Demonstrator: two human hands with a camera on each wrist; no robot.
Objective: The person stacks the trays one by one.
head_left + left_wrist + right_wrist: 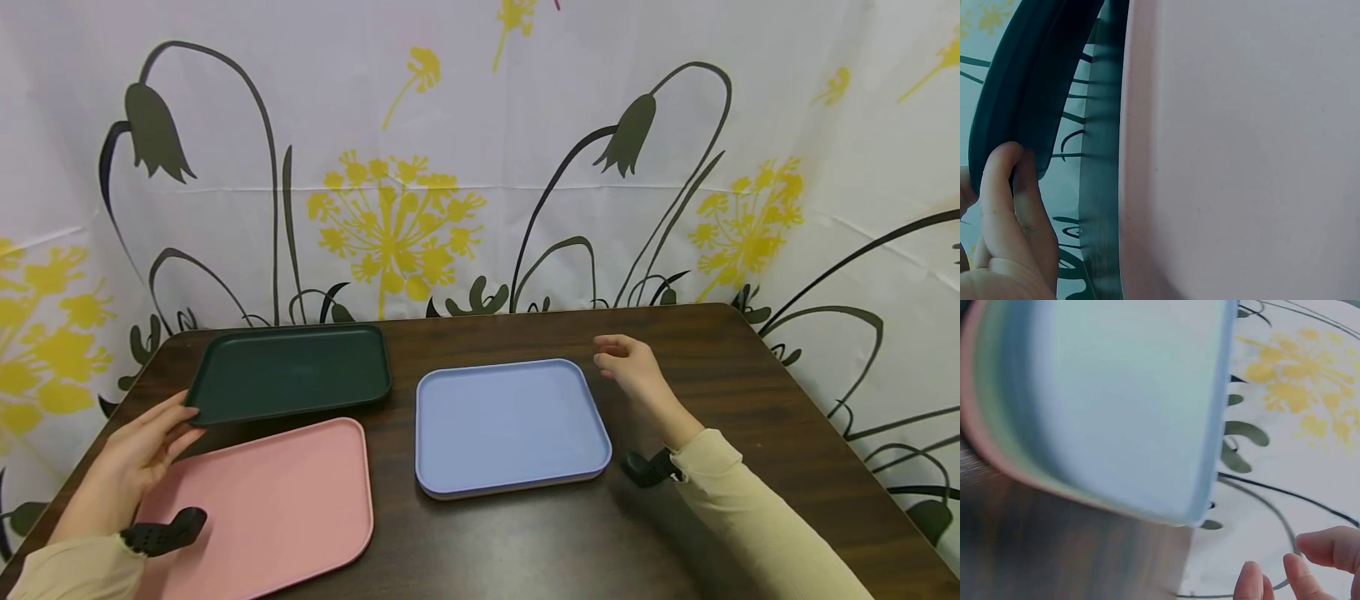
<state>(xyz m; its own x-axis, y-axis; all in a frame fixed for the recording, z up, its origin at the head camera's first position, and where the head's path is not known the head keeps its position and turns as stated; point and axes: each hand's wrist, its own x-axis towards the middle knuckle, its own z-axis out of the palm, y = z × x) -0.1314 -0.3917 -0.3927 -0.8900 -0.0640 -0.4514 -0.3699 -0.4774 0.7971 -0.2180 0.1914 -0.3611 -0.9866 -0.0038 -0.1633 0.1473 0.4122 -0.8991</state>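
My left hand [131, 467] pinches the near left corner of a dark green rectangular tray [300, 371]; in the left wrist view, thumb and fingers grip its rim [1019, 94]. Dark shadow shows under the tray's near edge. Below that hand and forearm lies a pink tray [277, 508], its left part partly hidden by them. A light blue tray [510, 425] tops a small stack at the middle of the table, with green and pink rims showing beneath it in the right wrist view. Just beyond the stack's right side, my right hand [641, 375] hovers with loosely bent fingers, holding nothing.
Everything stands on a dark brown wooden table [540, 542]. Its far edge meets a white curtain [465, 108] printed with yellow and green plants. Dark wrist-worn cameras are strapped on both wrists, the left one [165, 533] over the pink tray.
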